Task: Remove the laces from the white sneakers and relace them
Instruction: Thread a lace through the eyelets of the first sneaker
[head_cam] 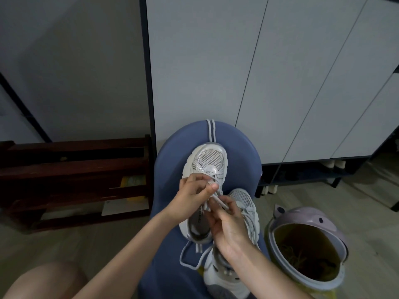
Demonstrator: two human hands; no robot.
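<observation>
Nearest, we are seeing a bare knee [43,279] at the lower left and two forearms reaching forward over a blue seat [168,160].

Right hand [228,225]: we are watching its fingers curl around a lace end [220,202], the tip poking out up and to the left between thumb and forefinger. The hand is lying over the gap between the two shoes.

Left hand [194,195]: its fingers are bending in over the eyelets, thumb and forefinger pinching a lace strand at the throat of the left sneaker [203,190]. How tight the pinch is, we cannot tell.

That sneaker is sitting on the seat, toe pointing away from us, mouth open toward us, laces only partly threaded near the toe. A loose lace loop [190,255] is trailing off its heel onto the blue fabric.

The second sneaker [248,212] is lying just beside it on the right, touching or nearly so, partly hidden under the right hand, laces slack along its side.

To the right, on the floor, a lilac bin [336,225] is standing open with a dark liner.

Farther off, a dark wooden rack [75,167] is standing at the left, and white cabinet doors [280,83] are filling the back, with a low shelf beneath.
</observation>
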